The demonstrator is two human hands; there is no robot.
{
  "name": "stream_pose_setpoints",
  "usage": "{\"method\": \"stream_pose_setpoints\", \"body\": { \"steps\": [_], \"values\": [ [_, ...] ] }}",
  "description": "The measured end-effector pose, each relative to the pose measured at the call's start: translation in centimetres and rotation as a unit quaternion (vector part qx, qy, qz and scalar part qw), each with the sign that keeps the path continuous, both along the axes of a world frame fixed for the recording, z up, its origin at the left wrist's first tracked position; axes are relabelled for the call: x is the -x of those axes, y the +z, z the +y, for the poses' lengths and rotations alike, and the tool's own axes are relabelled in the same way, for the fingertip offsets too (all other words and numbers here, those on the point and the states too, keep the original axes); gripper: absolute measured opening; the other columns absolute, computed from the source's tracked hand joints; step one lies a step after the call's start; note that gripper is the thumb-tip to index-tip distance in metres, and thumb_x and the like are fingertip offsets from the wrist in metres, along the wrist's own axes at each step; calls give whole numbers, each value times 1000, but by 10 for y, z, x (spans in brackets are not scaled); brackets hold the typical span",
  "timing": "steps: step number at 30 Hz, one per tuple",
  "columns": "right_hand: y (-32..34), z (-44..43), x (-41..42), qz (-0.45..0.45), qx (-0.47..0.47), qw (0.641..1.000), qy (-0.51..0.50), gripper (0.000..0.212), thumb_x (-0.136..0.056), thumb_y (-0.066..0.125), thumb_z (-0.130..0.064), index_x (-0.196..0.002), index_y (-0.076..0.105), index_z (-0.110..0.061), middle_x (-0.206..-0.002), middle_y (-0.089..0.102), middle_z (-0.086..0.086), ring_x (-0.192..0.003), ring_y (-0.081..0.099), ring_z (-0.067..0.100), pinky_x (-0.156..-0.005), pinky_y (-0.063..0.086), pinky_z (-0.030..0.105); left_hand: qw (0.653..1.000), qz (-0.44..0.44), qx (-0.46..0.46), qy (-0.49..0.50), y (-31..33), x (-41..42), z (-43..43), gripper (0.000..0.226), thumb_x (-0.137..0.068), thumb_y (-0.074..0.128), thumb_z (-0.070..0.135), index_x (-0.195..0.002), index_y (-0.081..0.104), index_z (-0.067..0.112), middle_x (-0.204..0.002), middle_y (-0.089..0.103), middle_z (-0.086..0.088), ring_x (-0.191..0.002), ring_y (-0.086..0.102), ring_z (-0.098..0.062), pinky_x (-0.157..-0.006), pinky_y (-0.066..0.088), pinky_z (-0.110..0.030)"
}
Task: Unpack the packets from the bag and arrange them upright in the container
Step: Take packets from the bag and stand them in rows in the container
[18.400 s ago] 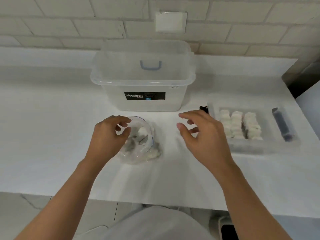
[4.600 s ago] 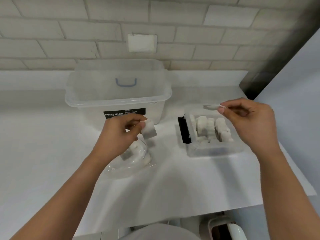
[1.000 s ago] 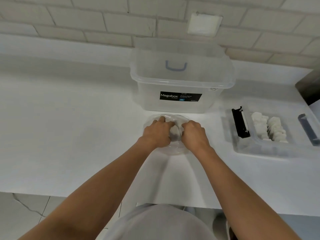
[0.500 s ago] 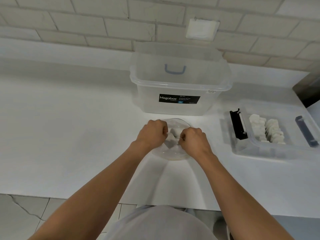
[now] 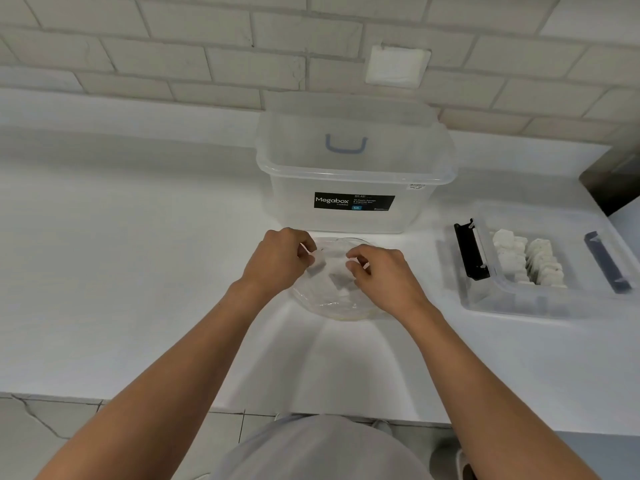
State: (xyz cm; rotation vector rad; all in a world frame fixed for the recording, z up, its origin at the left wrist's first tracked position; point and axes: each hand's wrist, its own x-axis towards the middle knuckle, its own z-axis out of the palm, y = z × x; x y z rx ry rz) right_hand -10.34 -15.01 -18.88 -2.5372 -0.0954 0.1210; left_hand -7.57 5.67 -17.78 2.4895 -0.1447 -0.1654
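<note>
A clear plastic bag (image 5: 334,299) lies on the white counter in front of me, with small white packets inside. My left hand (image 5: 277,261) pinches one white packet (image 5: 316,263) at the bag's mouth. My right hand (image 5: 382,275) is over the bag with fingers curled around another packet (image 5: 341,284), partly hidden. To the right sits a shallow clear container (image 5: 519,301) with two rows of white packets (image 5: 528,261) standing upright in it.
A tall clear Megabox storage box (image 5: 353,168) stands just behind the bag against the brick wall. The container has a black clip (image 5: 471,251) on its left and a dark one (image 5: 604,261) on its right. The counter's front edge (image 5: 311,412) runs near me.
Both hands have risen slightly out of the bag; the left now shows a white packet between its fingers. The view shifted a little.
</note>
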Motion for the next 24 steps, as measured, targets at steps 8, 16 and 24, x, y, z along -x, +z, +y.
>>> {"method": "stream_pose_setpoints", "body": {
  "steps": [8, 16, 24],
  "values": [
    [5, -11, 0, -2, -42, 999, -33, 7, -95, 62, -24, -101, 65, -27, -92, 71, -12, -92, 67, 13, -83, 54, 30, 1000, -24, -20, 1, 11, 3, -8, 13, -91, 67, 26, -97, 78, 30, -91, 75, 12, -84, 68, -17, -78, 59, -37],
    [14, -31, 10, -59, 0, 998, 28, 21, -100, 59, -19, -112, 76, -23, -105, 71, -5, -98, 65, 19, -88, 51, 34, 997, -61, -42, -23, 35, 5, -34, 14, -94, 65, 20, -97, 77, 27, -91, 75, 8, -82, 69, -16, -79, 58, -38],
    [75, -130, 55, -185, -111, 968, -128, 14, -95, 69, -18, -105, 77, -20, -96, 75, -11, -85, 70, 4, -80, 56, 22, 984, -137, 82, -84, 104, 6, -115, 7, -90, 74, 21, -94, 77, 24, -81, 73, 16, -76, 69, -1, -81, 50, -14]
  ]
}}
